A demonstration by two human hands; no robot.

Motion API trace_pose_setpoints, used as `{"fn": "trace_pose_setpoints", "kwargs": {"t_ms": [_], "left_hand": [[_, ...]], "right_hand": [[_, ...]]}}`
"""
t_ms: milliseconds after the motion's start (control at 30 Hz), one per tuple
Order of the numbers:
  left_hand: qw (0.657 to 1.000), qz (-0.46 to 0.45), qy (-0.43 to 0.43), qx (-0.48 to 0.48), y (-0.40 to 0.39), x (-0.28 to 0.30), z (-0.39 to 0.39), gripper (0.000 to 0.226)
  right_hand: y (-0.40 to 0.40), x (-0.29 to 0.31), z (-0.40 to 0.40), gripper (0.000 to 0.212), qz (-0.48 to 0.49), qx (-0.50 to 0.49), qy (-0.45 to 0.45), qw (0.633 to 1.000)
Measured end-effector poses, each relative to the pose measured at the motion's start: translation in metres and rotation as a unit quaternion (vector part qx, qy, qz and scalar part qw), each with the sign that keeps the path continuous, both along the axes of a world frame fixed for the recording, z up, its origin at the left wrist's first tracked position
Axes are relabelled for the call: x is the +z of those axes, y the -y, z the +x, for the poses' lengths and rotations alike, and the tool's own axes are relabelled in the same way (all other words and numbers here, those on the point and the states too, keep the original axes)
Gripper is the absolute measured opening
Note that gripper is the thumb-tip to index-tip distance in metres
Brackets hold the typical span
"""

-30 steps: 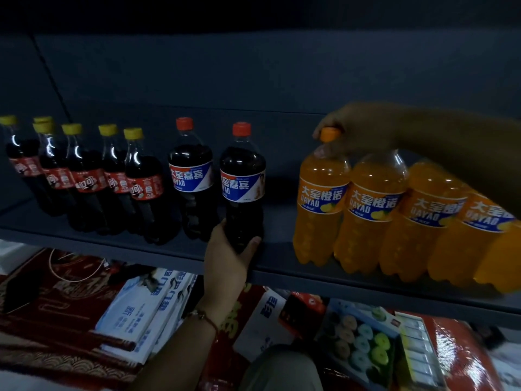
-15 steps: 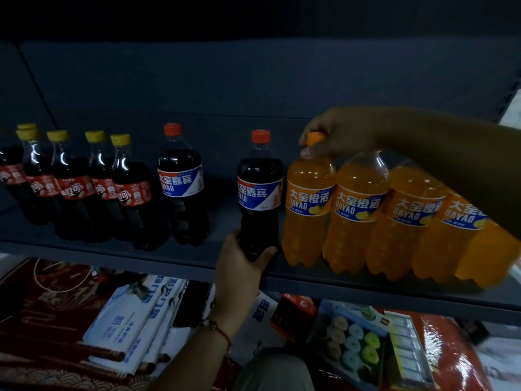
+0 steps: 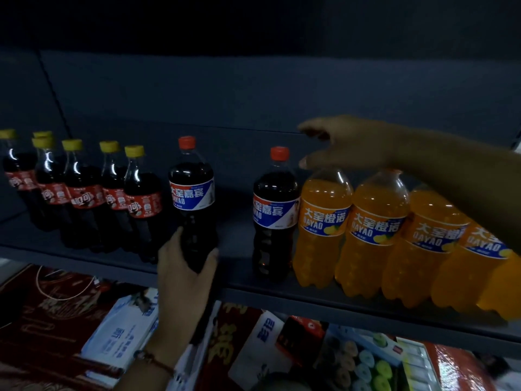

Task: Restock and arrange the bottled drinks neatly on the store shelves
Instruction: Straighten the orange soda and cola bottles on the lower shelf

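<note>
Dark cola, gripped low, ready to slide along the shelf.

The left hand (image 3: 184,273) wraps thumb and fingers round the base of a red-capped cola bottle (image 3: 192,204), which stands upright near the front edge of the shelf (image 3: 239,286). A gap separates it from a second red-capped cola bottle (image 3: 275,213), which touches the first of the orange soda bottles (image 3: 322,230); on the held bottle's other side stand the yellow-capped cola bottles (image 3: 84,190). The right hand (image 3: 349,145) hovers with loosely spread fingers just above the first orange bottle's cap, holding nothing. My judgement is that the held bottle should be slid upright toward its twin, label forward, base flat on the shelf, stopped gently at contact so the orange row is not jolted.
</note>
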State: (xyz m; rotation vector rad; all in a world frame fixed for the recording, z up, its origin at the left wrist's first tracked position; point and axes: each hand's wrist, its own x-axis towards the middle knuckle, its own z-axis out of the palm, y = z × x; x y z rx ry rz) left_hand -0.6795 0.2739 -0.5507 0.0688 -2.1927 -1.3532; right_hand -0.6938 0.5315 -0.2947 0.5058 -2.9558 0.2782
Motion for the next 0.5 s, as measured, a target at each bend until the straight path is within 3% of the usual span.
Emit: {"fn": "trace_pose_setpoints", "kwargs": {"t_ms": [100, 233, 500], "left_hand": [[0.999, 0.003, 0.035, 0.005, 0.016, -0.004, -0.025, 0.093], [0.999, -0.001, 0.027, -0.023, 0.016, -0.014, -0.042, 0.091], [0.999, 0.018, 0.033, -0.023, 0.018, -0.015, -0.047, 0.086]], "right_hand": [[0.022, -0.002, -0.005, 0.070, -0.020, 0.028, 0.017, 0.999], [0.038, -0.014, -0.019, 0.045, 0.026, 0.031, 0.011, 0.999], [0.042, -0.011, -0.025, 0.039, 0.006, 0.031, 0.028, 0.999]]}}
